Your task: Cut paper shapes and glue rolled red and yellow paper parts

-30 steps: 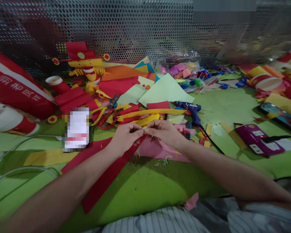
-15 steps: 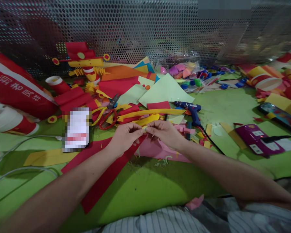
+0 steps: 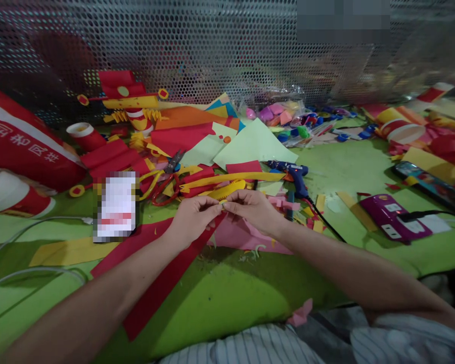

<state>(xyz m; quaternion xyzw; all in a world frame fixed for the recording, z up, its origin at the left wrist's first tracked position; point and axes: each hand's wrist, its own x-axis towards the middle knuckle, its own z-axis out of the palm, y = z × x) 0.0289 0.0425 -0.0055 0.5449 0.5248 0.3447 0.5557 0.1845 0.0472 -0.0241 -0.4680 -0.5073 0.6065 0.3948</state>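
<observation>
My left hand (image 3: 197,217) and my right hand (image 3: 248,208) meet fingertip to fingertip at the middle of the view. Between their pinched thumbs and forefingers is a small yellowish piece (image 3: 222,202), mostly hidden by the fingers. A long red paper strip (image 3: 167,283) slants from beneath the hands down to the lower left. Just behind the fingers lies a yellow piece with a toothed edge (image 3: 227,189). Pink paper (image 3: 235,235) lies under my right hand. Scissors with red and yellow handles (image 3: 167,188) rest to the left of the hands.
A blue glue gun (image 3: 298,178) lies right of the hands, its cable trailing near my right forearm. Farther right is a purple power box (image 3: 392,217). A phone (image 3: 117,207) and cups are on the left. Behind are coloured papers (image 3: 254,144) and a perforated metal screen (image 3: 212,55).
The whole view has shifted slightly, so things sit a little farther left. Both hands keep nearly the same pinched pose around the small piece.
</observation>
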